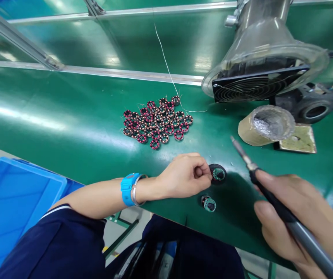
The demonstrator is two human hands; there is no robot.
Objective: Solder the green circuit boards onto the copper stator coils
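Note:
My left hand (188,174) is closed, its fingertips pinched together at the left edge of a round black base (213,167). On that base sits a small motor coil with a green circuit board (219,174). What the fingers pinch, if anything, is hidden. Just below lies a second coil with a green board (208,204), apart from the hand. My right hand (297,213) is wrapped around a soldering iron (277,207). The iron's tip points up and left, above the bench and off to the right of the coil on the base.
Several red and copper wound coils (157,122) are grouped at mid-bench, with a thin solder wire (166,64) hanging beside them. At back right stand a fume hood with a fan (252,87), a cardboard cup (249,130) and an iron stand (311,108). Blue bin (18,217) lower left.

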